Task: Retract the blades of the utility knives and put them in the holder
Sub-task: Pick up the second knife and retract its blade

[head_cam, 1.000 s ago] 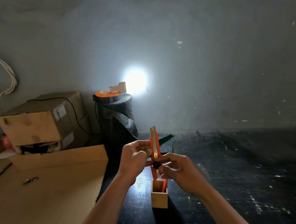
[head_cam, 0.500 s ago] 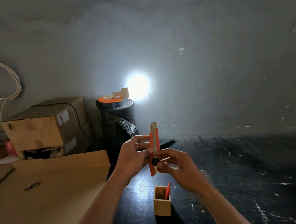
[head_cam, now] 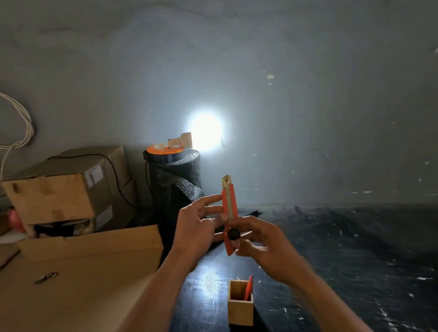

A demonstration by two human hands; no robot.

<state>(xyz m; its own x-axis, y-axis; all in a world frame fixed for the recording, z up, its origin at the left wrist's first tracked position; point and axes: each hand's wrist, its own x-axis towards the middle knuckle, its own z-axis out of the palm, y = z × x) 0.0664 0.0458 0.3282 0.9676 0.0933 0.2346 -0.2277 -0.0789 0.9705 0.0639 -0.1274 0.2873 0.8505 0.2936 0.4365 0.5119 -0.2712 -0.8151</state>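
I hold an orange utility knife [head_cam: 229, 207] upright in front of me, a short stub of blade showing at its top. My left hand [head_cam: 197, 224] grips the knife's body from the left. My right hand [head_cam: 263, 239] pinches its lower part, fingers at the black round knob [head_cam: 233, 234]. Below the hands, a small square wooden holder [head_cam: 240, 311] stands on the dark table [head_cam: 355, 259]. A second orange knife [head_cam: 249, 287] leans inside the holder, its end sticking out.
A large cardboard sheet [head_cam: 65, 301] covers the table's left side, with a small metal piece [head_cam: 46, 277] on it. Stacked cardboard boxes [head_cam: 65, 188] and a black bubble-wrap roll [head_cam: 177, 186] stand at the back left. A bright light spot glares on the grey wall.
Both hands have lifted the knife up and away from the holder. The blade sticks out less than one second ago.
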